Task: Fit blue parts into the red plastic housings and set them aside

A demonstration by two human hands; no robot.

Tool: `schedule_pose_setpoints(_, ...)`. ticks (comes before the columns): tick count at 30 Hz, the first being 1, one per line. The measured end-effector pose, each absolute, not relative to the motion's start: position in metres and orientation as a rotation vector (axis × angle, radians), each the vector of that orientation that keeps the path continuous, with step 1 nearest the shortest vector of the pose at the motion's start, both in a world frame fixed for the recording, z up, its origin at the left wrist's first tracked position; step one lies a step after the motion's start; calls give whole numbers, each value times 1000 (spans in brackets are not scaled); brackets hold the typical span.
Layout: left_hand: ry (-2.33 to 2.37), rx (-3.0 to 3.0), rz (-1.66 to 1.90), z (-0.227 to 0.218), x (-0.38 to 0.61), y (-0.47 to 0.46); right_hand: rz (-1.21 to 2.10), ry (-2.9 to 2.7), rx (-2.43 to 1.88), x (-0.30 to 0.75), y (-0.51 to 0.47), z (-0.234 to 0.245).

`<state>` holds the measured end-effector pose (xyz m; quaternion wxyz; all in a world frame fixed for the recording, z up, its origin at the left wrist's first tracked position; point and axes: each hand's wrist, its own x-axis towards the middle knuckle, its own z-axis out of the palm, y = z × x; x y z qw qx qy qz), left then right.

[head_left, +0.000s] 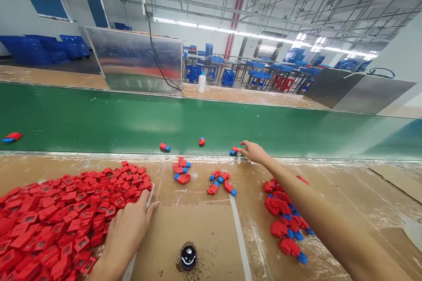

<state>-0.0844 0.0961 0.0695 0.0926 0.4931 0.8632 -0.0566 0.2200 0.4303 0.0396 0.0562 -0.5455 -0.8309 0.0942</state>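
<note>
My left hand (128, 228) lies flat with spread fingers on the edge of a big heap of red plastic housings (62, 215) at the near left. My right arm stretches out to the green conveyor belt (99, 118). There my right hand (254, 152) pinches a red-and-blue assembled piece (234, 151) at the belt's near edge. Two more such pieces (165, 146) (201, 141) lie on the belt to the left. Another one (11, 137) sits at the far left of the belt.
Small groups of red-and-blue pieces (182, 173) (221, 182) lie on the cardboard-covered bench, and a longer row (286, 219) runs under my right arm. A round black object (188, 256) sits near the front. Metal guards (133, 61) and blue crates stand beyond the belt.
</note>
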Motion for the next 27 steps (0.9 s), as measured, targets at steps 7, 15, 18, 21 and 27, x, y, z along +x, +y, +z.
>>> schedule_pose_setpoints(7,2619,1459,-134,77,-84,79,241,-2512,-1791,180,429,22)
schedule_pose_setpoints(15,2789,1374,112,77,-78,97,270,-2434,-1616,221,380,58)
schedule_pose_setpoints(18,2806,1339,254,75,-86,109,337,-2441,-1446,236,342,67)
schedule_pose_setpoints(21,2739,1329,414,73,-93,117,434,-2470,-1270,247,300,71)
schedule_pose_setpoints(27,2412,1405,877,76,-79,85,746,-2440,-991,256,223,71)
